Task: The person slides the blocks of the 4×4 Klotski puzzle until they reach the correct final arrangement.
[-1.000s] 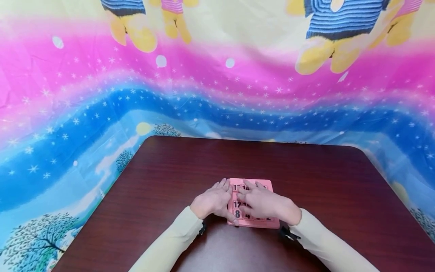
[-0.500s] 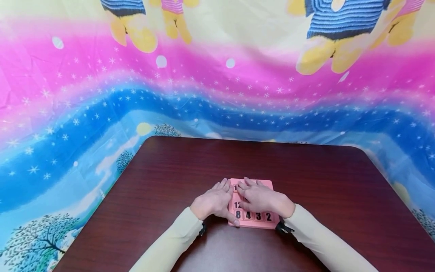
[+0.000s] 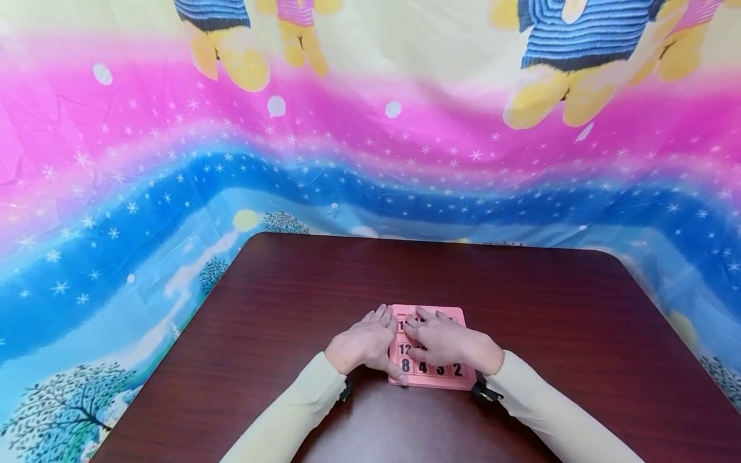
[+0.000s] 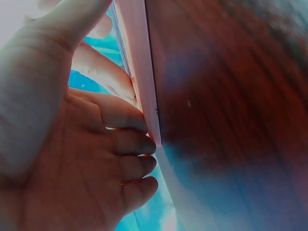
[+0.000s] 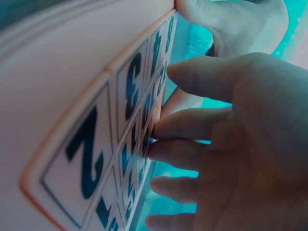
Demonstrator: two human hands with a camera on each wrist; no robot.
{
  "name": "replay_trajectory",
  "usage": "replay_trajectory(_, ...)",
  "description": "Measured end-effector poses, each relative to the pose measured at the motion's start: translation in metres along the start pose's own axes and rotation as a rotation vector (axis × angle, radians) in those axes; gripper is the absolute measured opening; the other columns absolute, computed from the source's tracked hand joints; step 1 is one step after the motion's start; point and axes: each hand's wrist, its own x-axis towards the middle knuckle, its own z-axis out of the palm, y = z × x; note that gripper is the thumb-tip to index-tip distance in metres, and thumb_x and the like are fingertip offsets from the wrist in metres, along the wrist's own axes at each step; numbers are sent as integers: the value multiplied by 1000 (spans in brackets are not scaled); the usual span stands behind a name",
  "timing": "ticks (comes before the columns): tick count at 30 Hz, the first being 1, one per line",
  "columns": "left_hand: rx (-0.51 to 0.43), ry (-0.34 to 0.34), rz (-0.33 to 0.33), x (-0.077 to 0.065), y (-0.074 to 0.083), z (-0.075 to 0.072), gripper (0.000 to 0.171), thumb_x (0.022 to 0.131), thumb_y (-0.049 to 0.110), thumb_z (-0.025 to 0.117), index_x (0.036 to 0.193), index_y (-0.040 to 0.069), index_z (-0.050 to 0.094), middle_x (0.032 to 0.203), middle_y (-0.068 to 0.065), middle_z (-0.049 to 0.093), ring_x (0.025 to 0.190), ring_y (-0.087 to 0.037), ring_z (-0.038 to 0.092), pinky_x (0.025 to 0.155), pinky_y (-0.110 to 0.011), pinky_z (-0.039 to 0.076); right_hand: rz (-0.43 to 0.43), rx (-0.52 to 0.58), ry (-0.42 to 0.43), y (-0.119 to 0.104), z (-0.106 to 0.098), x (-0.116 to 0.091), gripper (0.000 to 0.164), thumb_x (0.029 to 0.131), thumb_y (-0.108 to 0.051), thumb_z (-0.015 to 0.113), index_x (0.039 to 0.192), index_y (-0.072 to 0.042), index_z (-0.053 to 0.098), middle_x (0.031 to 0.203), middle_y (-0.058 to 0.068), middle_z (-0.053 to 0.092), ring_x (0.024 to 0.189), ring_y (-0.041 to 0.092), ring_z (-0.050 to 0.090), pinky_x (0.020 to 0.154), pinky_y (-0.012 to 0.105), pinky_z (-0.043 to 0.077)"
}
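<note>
A pink number slide puzzle (image 3: 428, 384) with black numerals lies flat on the table, its near row showing 8, 4, 3 and 2. My left hand (image 3: 361, 342) rests along its left side, fingers extended forward and thumb at the near left corner. In the left wrist view those fingertips meet the puzzle's side edge (image 4: 141, 67). My right hand (image 3: 448, 337) is over the upper tiles, palm down, hiding most of them. Seen from the right wrist, its fingers (image 5: 192, 127) reach to the numbered tiles (image 5: 86, 149), fingertips right at their faces.
The dark reddish-brown table (image 3: 312, 276) has rounded far corners. Behind and beside it hangs a colourful cloth backdrop (image 3: 370, 148) printed with snowflakes, trees and cartoon figures. Black wrist straps (image 3: 486, 391) show at the cream sleeves (image 3: 556, 405).
My right hand has shifted slightly left, uncovering more of the near row, then eased a little toward me. The upper left tile has slid a little toward me. My left hand stays put.
</note>
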Motion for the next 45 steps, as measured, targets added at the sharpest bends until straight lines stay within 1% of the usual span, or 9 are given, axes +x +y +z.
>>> replay_trajectory(11, -5, 4, -6, 1, -1, 1, 127, 63, 78, 72, 154, 2, 27, 163, -16, 20, 153, -27, 15, 126, -36, 20, -50, -21, 0, -9, -2, -9, 55, 97, -42, 56, 143, -13, 53, 153, 9, 46, 148, 33, 29, 116, 63, 29)
replay_trajectory(14, -4, 8, -5, 1, -1, 0, 127, 63, 78, 72, 154, 2, 27, 163, -17, 20, 153, -28, 15, 126, -37, 19, -45, -4, -7, -7, -3, -11, 55, 97, -43, 57, 143, -14, 53, 153, 8, 45, 148, 33, 29, 117, 62, 29)
replay_trajectory(17, -4, 10, -5, 1, 0, 1, 127, 63, 78, 72, 154, 2, 27, 163, -17, 20, 153, -27, 15, 126, -37, 19, -34, 16, -6, -1, -4, -13, 55, 96, -43, 57, 144, -14, 52, 154, 8, 44, 149, 32, 28, 117, 62, 29)
replay_trajectory(21, -15, 5, -16, 1, 1, 2, 128, 62, 78, 73, 154, 3, 26, 164, -15, 19, 154, -26, 15, 126, -36, 19, 6, 53, 11, 11, -4, -17, 56, 96, -41, 58, 145, -13, 50, 156, 9, 41, 150, 35, 25, 118, 64, 24)
replay_trajectory(24, -19, 5, -17, 0, 1, 2, 129, 62, 78, 73, 155, 3, 26, 164, -15, 19, 153, -26, 15, 126, -35, 19, 45, 75, 17, 19, -2, -20, 55, 96, -40, 59, 144, -13, 51, 157, 7, 39, 150, 37, 23, 118, 66, 21)
replay_trajectory(26, -20, 4, -17, 0, 1, 2, 129, 61, 78, 73, 155, 3, 26, 164, -15, 19, 153, -26, 15, 126, -35, 19, 55, 81, 17, 22, -1, -21, 53, 97, -39, 58, 142, -13, 53, 157, 7, 39, 150, 38, 22, 117, 68, 20)
replay_trajectory(31, -16, 1, -21, -1, 0, 2, 128, 62, 78, 73, 155, 3, 26, 164, -15, 18, 154, -26, 15, 126, -35, 19, 38, 84, 23, 25, 1, -21, 53, 96, -38, 59, 142, -12, 53, 157, 10, 39, 149, 40, 23, 116, 69, 21)
replay_trajectory(38, -19, 4, -18, -1, -1, 2, 128, 62, 78, 73, 154, 3, 27, 164, -15, 18, 153, -26, 15, 126, -35, 19, 37, 92, 17, 24, 0, -20, 54, 96, -38, 59, 143, -11, 52, 157, 10, 39, 150, 39, 22, 117, 68, 20)
replay_trajectory(45, -4, 2, -19, 0, 0, 2, 127, 63, 77, 73, 154, 3, 27, 164, -15, 18, 154, -26, 14, 126, -35, 19, 19, 81, 35, 21, 0, -15, 54, 96, -39, 59, 143, -11, 52, 157, 9, 39, 150, 38, 23, 118, 65, 22)
